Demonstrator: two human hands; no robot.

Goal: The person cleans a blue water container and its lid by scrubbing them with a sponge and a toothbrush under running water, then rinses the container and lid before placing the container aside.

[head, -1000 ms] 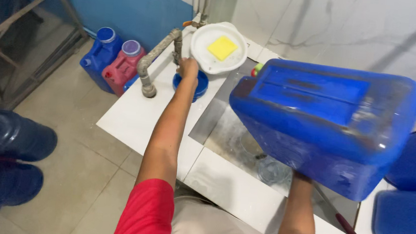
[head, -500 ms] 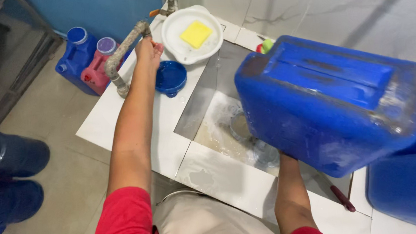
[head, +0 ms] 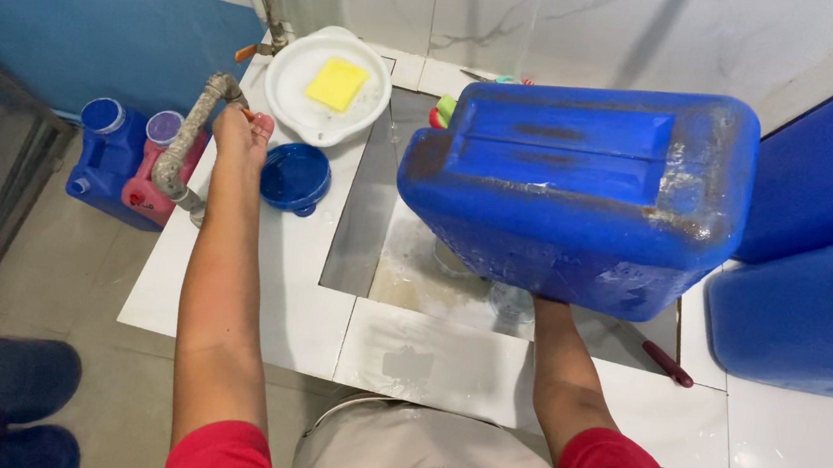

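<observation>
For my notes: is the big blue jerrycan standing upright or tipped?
Tipped. The blue jerrycan lies on its side above the sink, its broad face upward.

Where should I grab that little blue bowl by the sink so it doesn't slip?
Probably by its rim, from above. The blue bowl sits upright and open on the white counter, so fingers could hook over the near edge, thumb inside. The left hand is right beside it, at the pipe.

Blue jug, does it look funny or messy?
Yes. The blue jug is tipped on its side above the sink, with brown grime streaking its top and edge. The right hand is hidden beneath it.
</observation>
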